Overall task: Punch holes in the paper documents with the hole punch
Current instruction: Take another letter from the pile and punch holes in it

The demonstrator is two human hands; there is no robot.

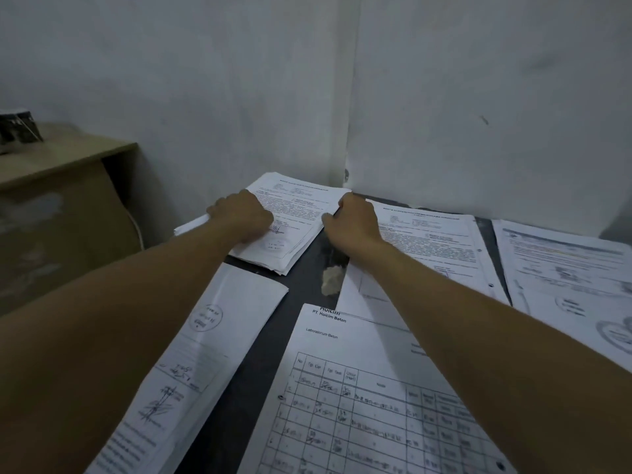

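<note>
A thick stack of printed papers [301,213] lies at the far corner of the dark table [304,268], against the wall. My left hand [244,215] has its fingers curled on the stack's left part, knuckles up. At the stack's right edge, my right hand [355,220] grips the sheets with curled fingers. No hole punch is in view.
More documents cover the table: a stamped sheet [191,364] at the near left, a table form [359,405] in front, a punched sheet [441,251] and another stamped page [574,275] to the right. A wooden cabinet [58,213] stands left. White walls close the corner behind.
</note>
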